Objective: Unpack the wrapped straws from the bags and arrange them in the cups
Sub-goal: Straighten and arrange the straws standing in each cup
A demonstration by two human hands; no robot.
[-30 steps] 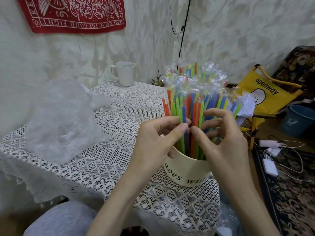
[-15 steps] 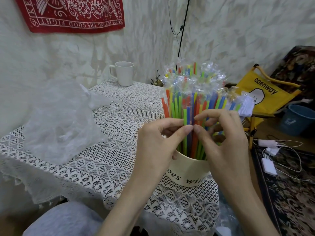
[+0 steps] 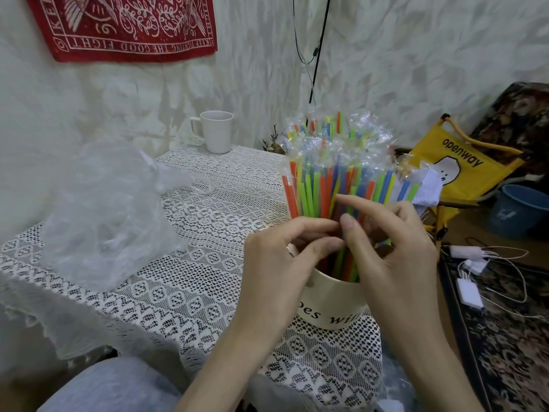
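The left hand sits at the near-left side of the bundle, fingers curled in with thumb and forefinger closed among the straws just above the cup; it looks like a pinch on a few stems, though which ones I cannot tell. The right hand meets it from the other side, thumb tip almost touching the left fingers, forefinger stretched across the front of the bundle and the other fingers curled behind it; so both hands are closed on the straws rather than loose.

The straws stand nearly upright in the cup, packed close, fanning a little toward the top where the clear wrapper ends bunch and stick out; the cup stands near the table's front edge, on lace cloth.

Handling, as a judgement: each straw is very light and thin — stiff enough to stand, but likely to kink if squeezed hard or bent sideways; the film wrappers are slick, so stems will probably slide past each other and past fingertips. The best hold seems low on the stems, near the rim, where they are bundled and steady; the crinkled tops give poor purchase and may tear. The cup, top-heavy with so many, could tip if the bundle is pushed sideways.

Further out, a crumpled clear bag lies at the left of the table; a white mug stands at the far edge, nothing showing above its rim.
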